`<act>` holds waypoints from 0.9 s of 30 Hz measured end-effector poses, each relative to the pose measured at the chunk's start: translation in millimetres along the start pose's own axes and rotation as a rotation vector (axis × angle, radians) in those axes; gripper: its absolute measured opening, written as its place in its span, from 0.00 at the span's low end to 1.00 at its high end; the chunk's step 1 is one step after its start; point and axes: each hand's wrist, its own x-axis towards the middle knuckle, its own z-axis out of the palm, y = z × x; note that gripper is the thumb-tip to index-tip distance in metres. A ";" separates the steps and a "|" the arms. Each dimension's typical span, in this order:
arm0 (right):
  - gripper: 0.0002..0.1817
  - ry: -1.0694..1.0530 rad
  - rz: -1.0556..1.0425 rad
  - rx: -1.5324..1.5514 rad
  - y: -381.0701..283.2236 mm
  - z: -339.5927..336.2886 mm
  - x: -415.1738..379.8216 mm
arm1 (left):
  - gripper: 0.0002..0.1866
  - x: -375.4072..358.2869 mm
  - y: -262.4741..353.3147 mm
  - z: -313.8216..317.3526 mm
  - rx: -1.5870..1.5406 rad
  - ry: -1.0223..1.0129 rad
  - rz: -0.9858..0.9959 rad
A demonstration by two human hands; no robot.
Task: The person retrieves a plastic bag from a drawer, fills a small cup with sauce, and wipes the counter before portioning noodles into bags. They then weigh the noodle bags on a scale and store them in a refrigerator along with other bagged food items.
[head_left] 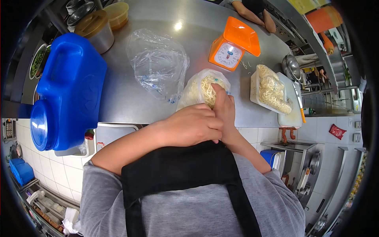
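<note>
A clear plastic bag of noodles (193, 90) lies at the near edge of the steel table, directly in front of me. My left hand (196, 124) is closed at the near end of the bag, its fingers curled against my right hand. My right hand (223, 108) grips the same end, with one finger reaching over the noodles. The exact hold of the fingertips is partly hidden. Beyond the bag stands an orange kitchen scale (229, 53) with a tilted-looking orange pan. Crumpled clear plastic bags (160, 63) lie to the left.
A big blue jug (75, 87) stands at the left, with a lidded metal pot (94, 31) behind it. At the right, a white container (254, 87) holds bagged noodles beside a cutting board (290, 114) and a knife (299, 100). Another person's arm (248, 12) rests at the far edge.
</note>
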 end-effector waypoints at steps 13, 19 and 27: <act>0.38 -0.090 0.021 -0.181 -10.8 -28.1 9.4 | 0.52 -66.5 -143.5 -48.1 1.113 0.313 -1.128; 0.41 -0.010 -0.032 0.057 12.9 -54.6 20.8 | 0.29 -102.9 -120.4 43.0 0.435 0.025 -0.929; 0.35 -0.114 -0.078 0.123 18.7 -40.1 20.3 | 0.21 -163.6 24.1 52.4 -0.241 0.152 -0.971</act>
